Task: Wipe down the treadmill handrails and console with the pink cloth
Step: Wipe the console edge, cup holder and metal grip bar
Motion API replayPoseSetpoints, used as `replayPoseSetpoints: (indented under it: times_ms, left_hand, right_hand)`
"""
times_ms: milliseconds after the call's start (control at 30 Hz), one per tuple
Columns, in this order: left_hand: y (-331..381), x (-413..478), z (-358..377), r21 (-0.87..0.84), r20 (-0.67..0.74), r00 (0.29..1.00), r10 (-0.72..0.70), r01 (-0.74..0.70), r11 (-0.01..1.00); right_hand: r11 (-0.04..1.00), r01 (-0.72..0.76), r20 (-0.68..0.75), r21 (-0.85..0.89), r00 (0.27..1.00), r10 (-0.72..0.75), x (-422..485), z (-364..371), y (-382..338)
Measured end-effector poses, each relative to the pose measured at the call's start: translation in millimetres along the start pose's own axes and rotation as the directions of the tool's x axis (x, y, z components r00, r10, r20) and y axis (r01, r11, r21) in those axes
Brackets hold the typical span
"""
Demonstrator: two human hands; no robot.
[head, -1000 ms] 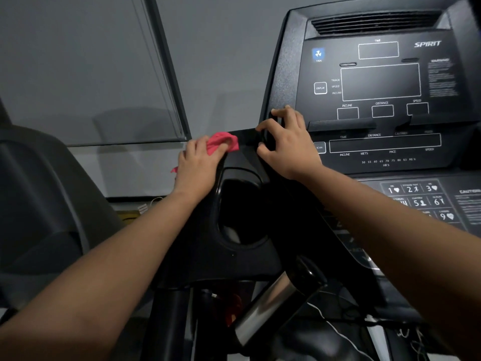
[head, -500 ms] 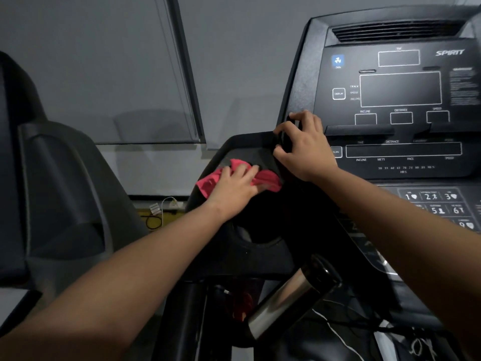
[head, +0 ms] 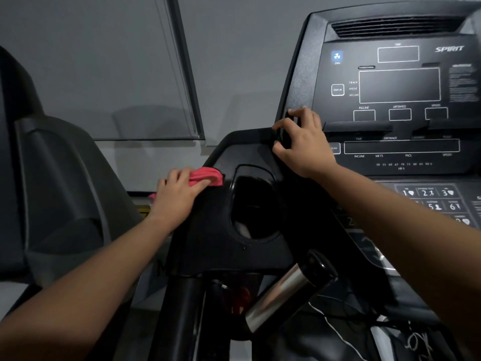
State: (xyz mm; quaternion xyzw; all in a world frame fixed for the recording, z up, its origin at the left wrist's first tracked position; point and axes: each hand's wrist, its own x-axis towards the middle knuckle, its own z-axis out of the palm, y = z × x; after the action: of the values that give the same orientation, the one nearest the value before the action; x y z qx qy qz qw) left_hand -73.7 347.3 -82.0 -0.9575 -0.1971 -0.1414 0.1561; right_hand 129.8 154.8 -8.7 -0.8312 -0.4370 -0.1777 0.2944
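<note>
Left hand (head: 179,196) presses the bunched pink cloth (head: 209,176) onto the left rim of the black side tray (head: 208,238), fingers curled over the cloth, just left of the cup holder (head: 253,204). Right hand (head: 303,147) grips the left edge of the console (head: 398,84), fingers and thumb hooked round it. A shiny metal handrail (head: 283,295) slants up near the bottom centre. Another dark machine (head: 65,178) stands at the left, with a grey window blind (head: 104,74) beyond it.
</note>
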Motion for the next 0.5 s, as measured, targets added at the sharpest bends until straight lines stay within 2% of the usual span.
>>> replayPoseSetpoints:
  times_ms: [167, 267, 367, 500]
  left_hand:
    - [-8, -7, 4, -0.121, 0.024, 0.996, 0.081, -0.077, 0.99]
    - [-2, 3, -7, -0.118, -0.001, 0.973, 0.233, -0.231, 0.966]
    - [9, 17, -12, -0.029, -0.025, 0.941, 0.338, -0.339, 0.94]
    - [22, 40, -21, 0.154, -0.036, 0.914, 0.404, -0.394, 0.906]
  right_hand:
    - [1.0, -0.004, 0.002, -0.021, 1.0, 0.004, 0, 2, -1]
    - [1.0, 0.002, -0.01, -0.019, 1.0, -0.002, 0, 2, -2]
    - [1.0, 0.002, -0.014, -0.014, 1.0, -0.002, 0, 3, -2]
    - [1.0, 0.0, -0.025, -0.01, 1.0, 0.0, 0, 3, -1]
